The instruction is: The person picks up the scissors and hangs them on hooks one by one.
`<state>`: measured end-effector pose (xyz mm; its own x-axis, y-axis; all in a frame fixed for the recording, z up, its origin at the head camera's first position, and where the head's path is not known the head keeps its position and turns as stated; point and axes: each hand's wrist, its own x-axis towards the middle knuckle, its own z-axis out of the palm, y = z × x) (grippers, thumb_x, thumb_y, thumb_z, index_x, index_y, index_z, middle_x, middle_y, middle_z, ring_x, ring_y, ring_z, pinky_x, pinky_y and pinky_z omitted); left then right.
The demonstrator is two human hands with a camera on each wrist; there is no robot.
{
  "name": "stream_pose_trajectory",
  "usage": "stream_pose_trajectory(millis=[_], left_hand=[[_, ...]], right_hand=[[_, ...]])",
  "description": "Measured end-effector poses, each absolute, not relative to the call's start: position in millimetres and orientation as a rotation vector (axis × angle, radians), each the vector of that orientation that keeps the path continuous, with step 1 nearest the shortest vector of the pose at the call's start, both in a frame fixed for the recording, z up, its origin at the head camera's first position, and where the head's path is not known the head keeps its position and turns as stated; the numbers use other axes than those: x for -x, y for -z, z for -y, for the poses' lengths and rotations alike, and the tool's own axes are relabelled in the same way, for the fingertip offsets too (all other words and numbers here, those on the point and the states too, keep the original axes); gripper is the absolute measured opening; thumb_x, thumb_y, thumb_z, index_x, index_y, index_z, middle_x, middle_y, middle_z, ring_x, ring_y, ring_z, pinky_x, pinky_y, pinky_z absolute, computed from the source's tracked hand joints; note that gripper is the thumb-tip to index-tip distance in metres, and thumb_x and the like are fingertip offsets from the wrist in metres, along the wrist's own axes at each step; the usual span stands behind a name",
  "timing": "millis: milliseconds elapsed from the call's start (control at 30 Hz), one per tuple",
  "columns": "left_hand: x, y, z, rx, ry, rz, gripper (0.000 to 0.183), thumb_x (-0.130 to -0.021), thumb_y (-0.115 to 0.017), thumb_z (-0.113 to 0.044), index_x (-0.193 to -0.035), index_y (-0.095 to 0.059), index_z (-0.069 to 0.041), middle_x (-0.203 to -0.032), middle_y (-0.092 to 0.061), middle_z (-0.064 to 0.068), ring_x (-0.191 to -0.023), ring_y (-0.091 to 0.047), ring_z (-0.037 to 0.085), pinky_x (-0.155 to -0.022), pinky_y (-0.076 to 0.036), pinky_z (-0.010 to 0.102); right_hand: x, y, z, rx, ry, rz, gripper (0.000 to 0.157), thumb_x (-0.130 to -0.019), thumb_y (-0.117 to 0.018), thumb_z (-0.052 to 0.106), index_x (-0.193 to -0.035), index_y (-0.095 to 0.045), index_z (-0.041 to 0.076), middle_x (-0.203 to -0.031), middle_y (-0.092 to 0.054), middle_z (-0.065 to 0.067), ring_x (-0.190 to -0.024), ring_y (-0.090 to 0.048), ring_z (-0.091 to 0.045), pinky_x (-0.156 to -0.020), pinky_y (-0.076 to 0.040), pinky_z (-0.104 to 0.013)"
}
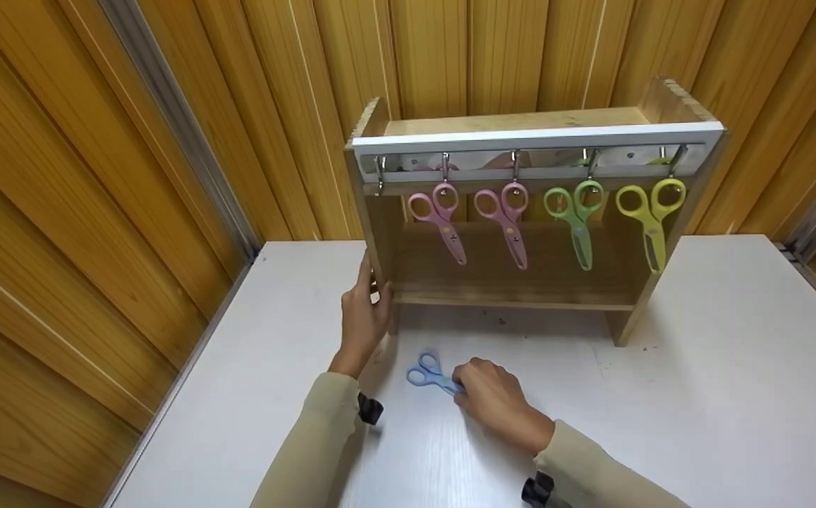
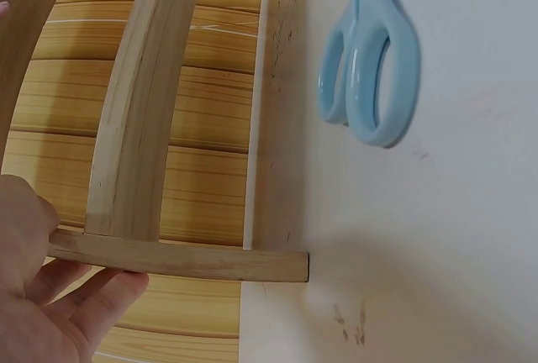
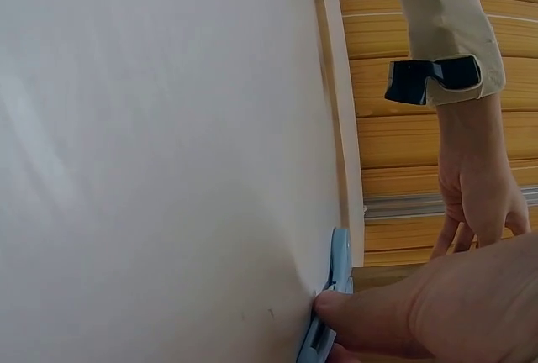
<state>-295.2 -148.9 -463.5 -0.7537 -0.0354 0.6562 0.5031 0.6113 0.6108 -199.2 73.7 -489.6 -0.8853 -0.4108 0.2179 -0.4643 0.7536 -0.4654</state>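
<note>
Blue scissors [image 1: 431, 374] are low over the white table, handles pointing left, with my right hand [image 1: 494, 398] pinching them by the blade end. In the right wrist view, the thumb presses on the blue scissors [image 3: 340, 254]. My left hand [image 1: 364, 317] grips the left side panel of a wooden rack [image 1: 513, 305], its fingers around the panel edge in the left wrist view. From the rack's hooks hang two pink scissors [image 1: 443, 222] [image 1: 506, 222], green scissors [image 1: 577, 222] and yellow scissors [image 1: 652, 222]. The leftmost hook [image 1: 380, 176] holds nothing.
The rack stands toward the back of the white table [image 1: 273, 395], near a wood-panelled wall [image 1: 295, 106]. A metal strip [image 1: 408, 166] with hooks runs along its top front. A grey corner post [image 1: 189, 127] rises at the left.
</note>
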Motion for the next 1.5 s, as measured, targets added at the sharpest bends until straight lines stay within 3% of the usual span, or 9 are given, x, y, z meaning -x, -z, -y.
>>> stream_pose_trajectory(millis=[300,567,1100,1500], left_hand=[[295,464,150,0.363,1.107,2.209,0.068,-0.101,-0.062,-0.004,-0.161,-0.031,-0.010,-0.137,-0.063,0.021,-0.108,-0.072,0.031,-0.088,-0.062,0.038],[296,464,150,0.372,1.083,2.194,0.068,-0.101,-0.063,-0.004,-0.161,-0.032,-0.008,-0.135,-0.064,0.023,-0.105,-0.073,0.032,-0.082,-0.063,0.039],[297,463,151,0.383,1.073,2.182,0.067,-0.101,-0.063,-0.003,-0.160,-0.032,-0.007,-0.134,-0.064,0.025,-0.106,-0.072,0.035,-0.088,-0.062,0.045],[297,465,150,0.384,1.095,2.184,0.067,-0.101,-0.062,-0.003,-0.160,-0.032,-0.007,-0.135,-0.064,0.025,-0.107,-0.072,0.036,-0.087,-0.062,0.045]], right_hand=[[200,485,-72,-0.723,-0.829,2.841,0.018,-0.075,-0.079,-0.007,-0.071,-0.070,0.008,-0.068,-0.056,0.001,-0.062,-0.048,-0.014,-0.048,-0.043,-0.032],[201,485,-72,-0.729,-0.854,2.858,0.018,-0.077,-0.077,-0.007,-0.073,-0.069,0.008,-0.068,-0.062,0.001,-0.058,-0.045,-0.011,-0.047,-0.040,-0.027],[201,486,-71,-0.747,-0.912,2.853,0.017,-0.080,-0.078,-0.006,-0.076,-0.071,0.008,-0.070,-0.065,0.001,-0.057,-0.047,-0.010,-0.048,-0.041,-0.027],[206,468,-76,-0.708,-0.842,2.843,0.017,-0.079,-0.076,-0.005,-0.077,-0.071,0.012,-0.074,-0.066,-0.001,-0.065,-0.054,-0.016,-0.050,-0.046,-0.037]])
